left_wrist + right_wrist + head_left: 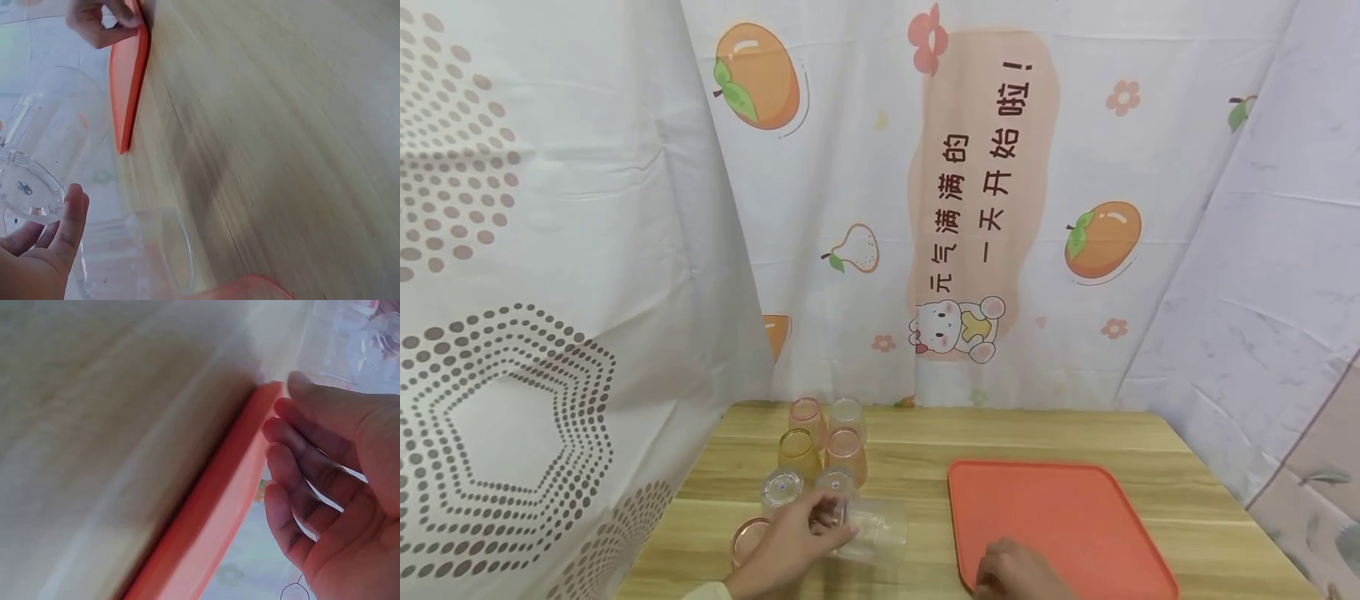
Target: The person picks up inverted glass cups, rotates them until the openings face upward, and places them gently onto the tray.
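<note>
Steadily | gripping tipped cup (877, 531) with left hand (801, 533) | avoid knocking standing cups (800, 452) near table (910, 446) left edge | holding nothing in right hand (1021, 572)

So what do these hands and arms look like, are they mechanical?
No, they're a person's. The left hand and right hand are bare: no gloves, rings or cables show. A pale cream sleeve cuff shows on the left; any right sleeve is out of view.
</note>
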Demonstrator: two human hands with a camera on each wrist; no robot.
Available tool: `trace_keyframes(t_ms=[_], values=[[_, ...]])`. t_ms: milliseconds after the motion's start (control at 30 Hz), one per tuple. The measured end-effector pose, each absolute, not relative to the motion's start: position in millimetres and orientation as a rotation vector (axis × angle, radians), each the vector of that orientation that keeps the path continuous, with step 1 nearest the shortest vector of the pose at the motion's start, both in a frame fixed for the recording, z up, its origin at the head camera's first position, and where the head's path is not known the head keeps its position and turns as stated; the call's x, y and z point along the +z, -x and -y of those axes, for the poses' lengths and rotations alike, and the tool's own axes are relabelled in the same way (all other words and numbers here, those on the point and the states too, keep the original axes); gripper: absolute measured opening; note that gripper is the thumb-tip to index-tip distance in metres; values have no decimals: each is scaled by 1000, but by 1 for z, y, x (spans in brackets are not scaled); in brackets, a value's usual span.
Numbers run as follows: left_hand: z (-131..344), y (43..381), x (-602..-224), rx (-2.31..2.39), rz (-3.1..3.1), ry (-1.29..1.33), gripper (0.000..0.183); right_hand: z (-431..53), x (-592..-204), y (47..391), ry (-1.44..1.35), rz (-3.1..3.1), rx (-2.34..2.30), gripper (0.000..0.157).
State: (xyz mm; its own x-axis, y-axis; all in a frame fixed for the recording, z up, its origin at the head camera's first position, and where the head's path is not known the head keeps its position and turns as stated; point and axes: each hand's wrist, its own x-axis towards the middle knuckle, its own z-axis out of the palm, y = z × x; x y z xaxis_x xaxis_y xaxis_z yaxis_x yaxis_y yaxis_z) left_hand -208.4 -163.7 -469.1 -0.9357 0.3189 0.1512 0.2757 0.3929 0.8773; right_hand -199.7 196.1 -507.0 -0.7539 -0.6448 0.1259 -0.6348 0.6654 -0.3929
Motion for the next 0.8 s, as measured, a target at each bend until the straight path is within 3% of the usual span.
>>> trace_keyframes(t_ms=[500, 800], values=[[139, 212, -477, 1699, -2457, -574, 46, -169, -482, 193, 761, -2552, -1331, 25], [130, 208, -477, 1720, -2417, -585, 44, -148, -481, 186, 690, -2467, -1578, 22]])
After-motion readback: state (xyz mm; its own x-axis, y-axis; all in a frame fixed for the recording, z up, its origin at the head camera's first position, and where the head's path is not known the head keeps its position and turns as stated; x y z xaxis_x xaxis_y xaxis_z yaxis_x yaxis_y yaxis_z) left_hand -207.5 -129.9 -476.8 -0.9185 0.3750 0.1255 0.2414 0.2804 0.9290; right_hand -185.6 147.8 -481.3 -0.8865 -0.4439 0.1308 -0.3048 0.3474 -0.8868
